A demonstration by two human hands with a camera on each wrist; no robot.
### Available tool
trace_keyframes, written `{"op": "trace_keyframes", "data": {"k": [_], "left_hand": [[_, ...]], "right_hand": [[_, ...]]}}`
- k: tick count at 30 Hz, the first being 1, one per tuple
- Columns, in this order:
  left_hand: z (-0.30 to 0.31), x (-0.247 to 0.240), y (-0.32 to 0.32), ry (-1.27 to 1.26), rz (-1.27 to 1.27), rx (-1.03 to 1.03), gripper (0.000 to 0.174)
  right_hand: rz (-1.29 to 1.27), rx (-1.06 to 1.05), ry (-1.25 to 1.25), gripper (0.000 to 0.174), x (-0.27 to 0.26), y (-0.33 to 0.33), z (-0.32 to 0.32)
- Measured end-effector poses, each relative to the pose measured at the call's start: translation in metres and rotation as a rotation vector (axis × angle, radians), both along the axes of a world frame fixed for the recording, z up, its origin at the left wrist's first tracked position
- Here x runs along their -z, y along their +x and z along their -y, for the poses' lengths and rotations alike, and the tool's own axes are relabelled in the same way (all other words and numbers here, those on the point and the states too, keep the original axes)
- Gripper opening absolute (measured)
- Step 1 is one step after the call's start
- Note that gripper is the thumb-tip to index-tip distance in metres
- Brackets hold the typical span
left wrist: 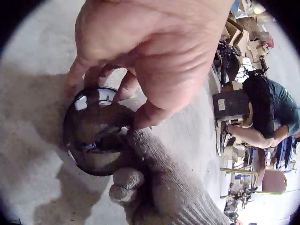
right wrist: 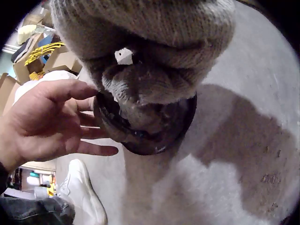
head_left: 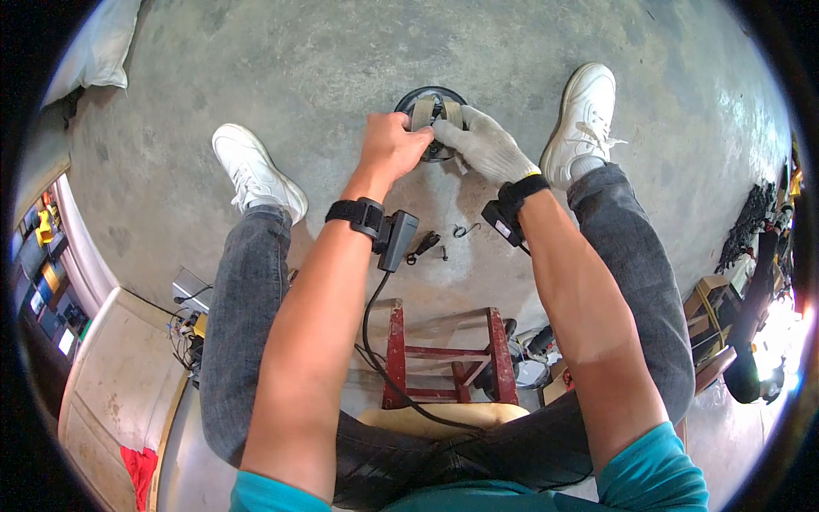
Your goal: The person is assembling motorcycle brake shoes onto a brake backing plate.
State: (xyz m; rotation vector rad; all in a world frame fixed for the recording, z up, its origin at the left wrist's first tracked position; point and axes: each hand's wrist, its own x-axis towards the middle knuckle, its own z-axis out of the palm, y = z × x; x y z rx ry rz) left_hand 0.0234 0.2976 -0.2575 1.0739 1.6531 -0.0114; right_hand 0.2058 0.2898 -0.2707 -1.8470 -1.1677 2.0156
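Observation:
A round black brake plate (head_left: 436,90) with two tan, curved brake shoes (head_left: 422,112) is held low over the concrete floor, between the feet. My bare left hand (head_left: 392,143) grips it from the left. In the left wrist view its fingers reach over the plate (left wrist: 70,129) and its thumb meets the gloved fingertips. My right hand (head_left: 488,147), in a grey knitted glove, holds the other side with curled fingers. A small white piece with a hole (right wrist: 124,56) shows among the gloved fingers in the right wrist view; they hide much of the plate's middle.
On the floor nearer my body lie a coiled spring (head_left: 464,230), a small bolt (head_left: 444,253) and a black part (head_left: 423,245). White shoes (head_left: 256,175) stand on both sides. A red-framed stool (head_left: 394,354) is beneath me. Another person (left wrist: 269,105) is bent over beside boxes.

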Motion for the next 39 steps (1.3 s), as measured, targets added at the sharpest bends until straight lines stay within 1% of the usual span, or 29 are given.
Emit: {"op": "trace_keyframes", "data": {"k": [1,2,3,4,5,6,7,9,12,13,14,15,16,18,21,22,24,25,27,28,29,30,32,33,34,35,37,38,39], "left_hand": [[0.007,0.01,0.002,0.001,-0.001,0.0,0.036],[0.018,0.023,0.005,0.284,-0.137,0.03,0.037],[0.021,0.022,0.008,0.566,-0.272,0.061,0.037],[0.021,0.024,0.008,0.565,-0.27,0.062,0.037],[0.019,0.025,0.005,0.572,-0.231,0.121,0.039],[0.014,0.019,0.004,0.58,-0.192,0.18,0.041],[0.01,0.012,0.005,0.579,-0.193,0.181,0.041],[0.004,0.004,0.008,0.191,-0.053,0.035,0.043],[0.004,0.006,0.008,0.178,-0.012,-0.012,0.041],[0.004,0.004,0.009,0.178,-0.012,-0.012,0.041],[0.004,0.003,0.01,0.148,-0.001,-0.049,0.035],[0.005,0.002,0.011,0.118,0.01,-0.085,0.029],[0.007,0.006,0.01,0.116,0.011,-0.085,0.029],[0.009,0.012,0.009,0.074,0.196,-0.206,0.029],[0.008,0.01,0.007,0.041,0.261,-0.235,0.029],[0.007,0.008,0.006,0.041,0.26,-0.235,0.029],[0.005,0.007,0.005,0.047,0.196,-0.157,0.03],[0.007,0.01,0.004,0.047,0.195,-0.156,0.03],[0.009,0.012,0.004,0.144,0.194,-0.205,0.034],[0.009,0.01,0.005,0.145,0.194,-0.204,0.034],[0.01,0.008,0.006,0.199,0.129,-0.163,0.038],[0.009,0.007,0.006,0.253,0.062,-0.122,0.041],[0.009,0.009,0.008,0.251,0.061,-0.12,0.04],[0.009,0.008,0.008,0.247,0.059,-0.118,0.039],[0.01,0.007,0.009,0.248,0.06,-0.117,0.039],[0.012,0.006,0.01,0.243,0.066,-0.14,0.038],[0.014,0.011,0.011,0.238,0.073,-0.163,0.038],[0.015,0.014,0.012,0.233,0.103,-0.201,0.038],[0.015,0.013,0.012,0.228,0.133,-0.239,0.038]], "right_hand": [[-0.037,0.019,-0.017,0.047,-0.001,0.0,0.0],[-0.073,0.039,-0.035,0.046,-0.002,0.001,0.0],[-0.072,0.039,-0.036,0.046,-0.004,0.0,-0.001],[-0.069,0.053,-0.039,0.045,-0.005,0.0,-0.001],[-0.068,0.067,-0.042,0.044,-0.006,0.0,-0.001],[-0.069,0.068,-0.043,0.044,-0.006,0.0,-0.001],[-0.072,0.059,-0.036,0.044,-0.006,0.0,-0.001],[-0.073,0.051,-0.027,0.044,-0.004,0.0,-0.003],[-0.073,0.058,-0.05,0.046,-0.002,0.002,-0.002],[0.001,0.032,-0.03,0.048,-0.002,0.002,-0.003],[0.075,0.006,-0.01,0.049,-0.003,0.002,-0.004],[0.075,0.006,-0.011,0.049,0.0,0.002,-0.003],[0.076,0.012,0.017,0.05,0.002,0.003,-0.002],[0.08,0.018,0.046,0.05,0.001,0.004,-0.003],[0.024,0.055,-0.006,0.051,-0.005,0.003,-0.004],[0.029,0.056,-0.001,0.052,-0.006,0.004,-0.005],[0.031,0.057,0.004,0.053,-0.006,0.003,-0.005],[0.074,0.033,0.003,0.052,-0.005,0.003,-0.007],[0.119,0.01,0.001,0.052,-0.008,0.003,-0.008],[0.175,-0.003,0.01,0.052,-0.01,0.002,-0.008],[0.231,-0.016,0.021,0.051,-0.011,0.001,-0.009],[0.23,-0.016,0.023,0.051,-0.008,0.001,-0.008],[0.365,-0.087,0.169,0.053,-0.003,0.001,-0.004],[0.365,-0.086,0.169,0.053,-0.006,0.0,-0.005],[0.425,-0.102,0.187,0.056,-0.009,-0.001,-0.005],[0.486,-0.118,0.205,0.059,-0.012,-0.002,-0.005],[0.515,-0.109,0.255,0.062,-0.014,-0.003,-0.001],[0.543,-0.1,0.304,0.066,-0.015,-0.003,0.0],[0.544,-0.1,0.304,0.066,-0.014,-0.001,-0.001]]}}
